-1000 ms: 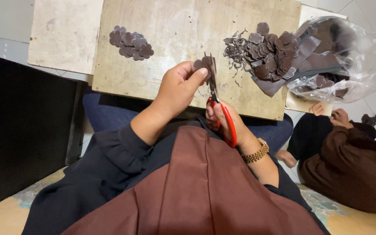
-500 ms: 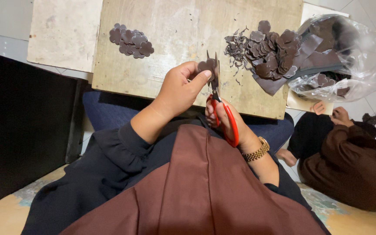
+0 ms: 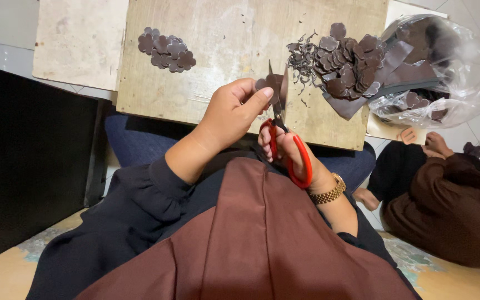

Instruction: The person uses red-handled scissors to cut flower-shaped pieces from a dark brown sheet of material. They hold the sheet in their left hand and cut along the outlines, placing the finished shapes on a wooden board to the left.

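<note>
Left hand (image 3: 231,114): I pinched 1 brown flower-shaped piece (image 3: 271,84).
Right hand (image 3: 290,153): gripped red-handled scissors (image 3: 284,141), blades seemingly cutting it.

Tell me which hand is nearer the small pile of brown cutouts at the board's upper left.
Left. The left hand sits below and right of the pile; the right hand, holding the scissors, is farther right and lower.

One head-worn view looks steeply down, close over the lap, facing the wooden board's (image 3: 218,50) near edge, seemingly.
</note>
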Motion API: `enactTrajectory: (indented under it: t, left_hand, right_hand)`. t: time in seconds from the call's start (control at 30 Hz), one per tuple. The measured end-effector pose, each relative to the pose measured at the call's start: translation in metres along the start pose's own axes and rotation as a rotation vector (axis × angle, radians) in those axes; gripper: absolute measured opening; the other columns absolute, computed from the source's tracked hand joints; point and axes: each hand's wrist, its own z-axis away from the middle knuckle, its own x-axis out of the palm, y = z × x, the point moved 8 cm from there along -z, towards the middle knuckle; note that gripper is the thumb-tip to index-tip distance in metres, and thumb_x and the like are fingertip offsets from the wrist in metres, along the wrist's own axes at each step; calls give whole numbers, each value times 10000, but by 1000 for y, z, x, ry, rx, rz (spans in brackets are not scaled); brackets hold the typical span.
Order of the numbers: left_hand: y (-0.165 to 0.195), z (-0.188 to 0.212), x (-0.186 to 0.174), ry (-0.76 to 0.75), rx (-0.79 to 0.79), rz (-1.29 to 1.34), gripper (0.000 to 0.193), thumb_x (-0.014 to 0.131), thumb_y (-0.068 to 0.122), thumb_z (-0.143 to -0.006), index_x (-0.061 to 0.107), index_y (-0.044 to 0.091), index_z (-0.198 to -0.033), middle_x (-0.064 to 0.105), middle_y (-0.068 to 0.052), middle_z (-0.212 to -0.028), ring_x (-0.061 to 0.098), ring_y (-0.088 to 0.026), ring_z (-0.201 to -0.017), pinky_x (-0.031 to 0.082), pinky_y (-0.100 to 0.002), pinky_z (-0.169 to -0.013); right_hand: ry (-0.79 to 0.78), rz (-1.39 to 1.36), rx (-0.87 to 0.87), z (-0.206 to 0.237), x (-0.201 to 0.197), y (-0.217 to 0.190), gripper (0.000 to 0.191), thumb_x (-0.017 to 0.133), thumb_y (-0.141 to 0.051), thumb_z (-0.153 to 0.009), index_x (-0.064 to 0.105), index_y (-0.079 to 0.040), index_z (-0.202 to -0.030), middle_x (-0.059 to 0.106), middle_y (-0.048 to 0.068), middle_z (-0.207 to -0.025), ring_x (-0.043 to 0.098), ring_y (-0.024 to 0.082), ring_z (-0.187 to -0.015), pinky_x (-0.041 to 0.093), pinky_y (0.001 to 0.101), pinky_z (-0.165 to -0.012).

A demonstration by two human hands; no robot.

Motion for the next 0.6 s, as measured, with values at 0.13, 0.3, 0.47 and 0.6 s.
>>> enactTrajectory:
  t: [0.13,0.3,0.47,0.6]
  left_hand:
    - [6,1,1,-14,14,-9,240,635,235,-1015,701,19,-932,670,18,-803,560,-41,-744,490,-234,-664]
    - [-3,3,7,-48,-58,32,250,633,229,-1020,687,14,-904,663,11,-791,555,-44,-724,487,-238,-645]
    - [0,0,0,13,23,103,216,612,203,-1027,695,14,-964,690,-1,-853,597,-54,-786,517,-238,-725]
    - [4,1,-1,25,22,73,214,597,205,-1023,702,19,-1006,701,6,-876,620,-53,-802,535,-235,-740]
  right_hand:
    - [-28,-16,-26,-1,5,-4,594,544,-641,-1018,526,-67,-1172,498,11,-1094,461,124,-951,390,270,-853]
    - [-41,12,-61,-2,4,-7,609,542,-652,-998,522,-71,-1181,499,1,-1083,462,121,-940,393,262,-851]
    - [-1,136,5,-1,-2,1,598,531,-632,-1023,526,-53,-1173,477,-14,-976,424,99,-864,373,240,-787]
    - [7,32,5,-1,-1,4,569,548,-606,-1022,517,-62,-1189,473,-14,-982,425,100,-860,382,249,-784]
